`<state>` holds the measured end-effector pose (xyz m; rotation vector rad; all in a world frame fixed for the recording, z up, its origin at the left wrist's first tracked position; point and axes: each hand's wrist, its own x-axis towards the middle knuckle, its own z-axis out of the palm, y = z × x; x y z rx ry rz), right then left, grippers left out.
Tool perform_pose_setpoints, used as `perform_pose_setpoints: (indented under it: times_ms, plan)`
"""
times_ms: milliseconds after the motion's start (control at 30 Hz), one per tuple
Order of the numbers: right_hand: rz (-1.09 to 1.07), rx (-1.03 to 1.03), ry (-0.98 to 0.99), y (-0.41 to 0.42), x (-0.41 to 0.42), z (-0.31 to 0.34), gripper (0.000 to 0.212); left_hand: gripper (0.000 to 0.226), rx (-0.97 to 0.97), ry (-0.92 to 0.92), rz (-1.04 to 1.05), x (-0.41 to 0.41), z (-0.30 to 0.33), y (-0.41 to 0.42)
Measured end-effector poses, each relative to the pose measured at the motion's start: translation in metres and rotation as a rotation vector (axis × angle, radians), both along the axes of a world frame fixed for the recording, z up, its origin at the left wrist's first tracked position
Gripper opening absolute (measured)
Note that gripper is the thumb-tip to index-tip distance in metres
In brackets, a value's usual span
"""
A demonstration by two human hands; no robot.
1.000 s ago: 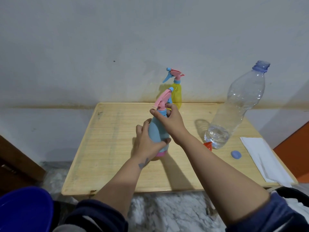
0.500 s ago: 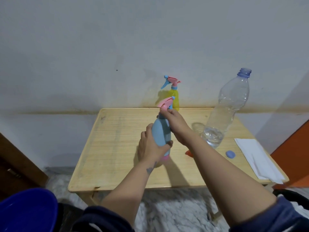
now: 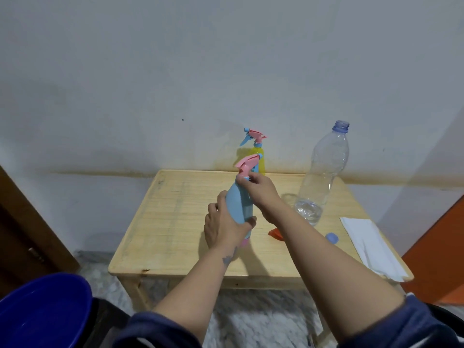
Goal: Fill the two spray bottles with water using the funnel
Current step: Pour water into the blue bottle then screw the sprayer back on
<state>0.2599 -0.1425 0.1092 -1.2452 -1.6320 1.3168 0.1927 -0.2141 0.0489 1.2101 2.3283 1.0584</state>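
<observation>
A blue spray bottle [image 3: 238, 204] with a pink trigger head stands near the middle of the wooden table [image 3: 175, 222]. My left hand [image 3: 223, 227] grips its body low down. My right hand [image 3: 258, 189] pinches the collar just under the pink head. A yellow spray bottle [image 3: 258, 163] with a pink and blue head stands behind it at the table's far edge by the wall. The orange funnel [image 3: 276, 233] lies on the table, mostly hidden behind my right forearm. A large clear plastic bottle [image 3: 324, 172], uncapped, holds a little water at its bottom.
A blue bottle cap [image 3: 332, 238] lies right of the funnel. A folded white cloth [image 3: 369, 244] lies along the table's right edge. A dark blue basin [image 3: 42, 312] sits at the lower left. An orange surface [image 3: 442, 247] stands at the right.
The view has pulled back and tilted up, so the table looks smaller and lower. Both hands stay on the blue spray bottle, the right hand still at its collar.
</observation>
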Motion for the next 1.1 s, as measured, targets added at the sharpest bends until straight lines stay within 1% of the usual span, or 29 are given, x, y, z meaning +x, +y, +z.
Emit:
perform_pose_setpoints:
  times_ms: [33,100,133,167,233,300,333,400,500,600,633,700,767,867,933,1033,1100]
  plan:
    - [-0.052,0.031,-0.023,-0.002,0.001,-0.001,0.026,0.089,-0.002,0.014,0.009,0.005,0.002,-0.004]
    - [-0.151,0.086,-0.056,-0.007,0.002,-0.003,0.045,0.088,-0.003,0.039,0.023,0.015,0.007,-0.011]
    - [-0.154,0.1,-0.056,-0.011,0.004,-0.003,0.056,0.089,0.0,0.035,0.035,0.02,0.008,-0.015]
    - [-0.115,0.087,-0.036,-0.015,0.006,-0.001,0.061,0.09,0.003,0.023,0.053,0.023,0.01,-0.018]
    - [0.02,-0.025,0.046,-0.021,0.013,0.004,0.057,0.091,0.001,0.004,0.094,0.027,0.012,-0.025]
    - [0.142,-0.108,0.084,-0.022,0.022,0.006,0.042,0.09,-0.006,0.015,0.123,0.032,0.013,-0.032]
    - [0.174,-0.097,0.073,-0.023,0.025,0.006,0.035,0.09,-0.008,0.019,0.132,0.035,0.013,-0.035]
    - [0.152,-0.021,0.041,-0.027,0.028,0.005,0.033,0.089,-0.004,0.023,0.148,0.041,0.014,-0.041]
    - [0.04,0.083,0.039,-0.038,0.029,0.004,0.04,0.09,-0.01,0.069,0.157,0.047,0.017,-0.048]
    - [0.081,-0.034,0.098,-0.043,0.031,0.009,0.054,0.091,-0.007,0.064,0.191,0.049,0.019,-0.049]
    - [0.117,-0.07,0.088,-0.042,0.032,0.011,0.049,0.091,0.0,0.06,0.205,0.049,0.02,-0.049]
    - [0.175,-0.074,0.067,-0.037,0.034,0.013,0.028,0.09,0.01,0.065,0.221,0.051,0.02,-0.047]
    - [0.154,-0.016,0.052,-0.034,0.034,0.013,0.029,0.089,0.02,0.062,0.229,0.052,0.021,-0.044]
    - [0.027,0.08,0.058,-0.034,0.031,0.011,0.04,0.089,0.021,0.091,0.224,0.053,0.021,-0.041]
    - [0.037,0.078,0.087,-0.035,0.03,0.012,0.041,0.089,0.027,0.095,0.23,0.052,0.02,-0.038]
    - [0.101,0.013,0.067,-0.033,0.03,0.015,0.029,0.089,0.027,0.089,0.24,0.049,0.018,-0.033]
    - [0.075,0.046,0.037,-0.028,0.027,0.014,0.028,0.089,0.022,0.105,0.249,0.048,0.016,-0.029]
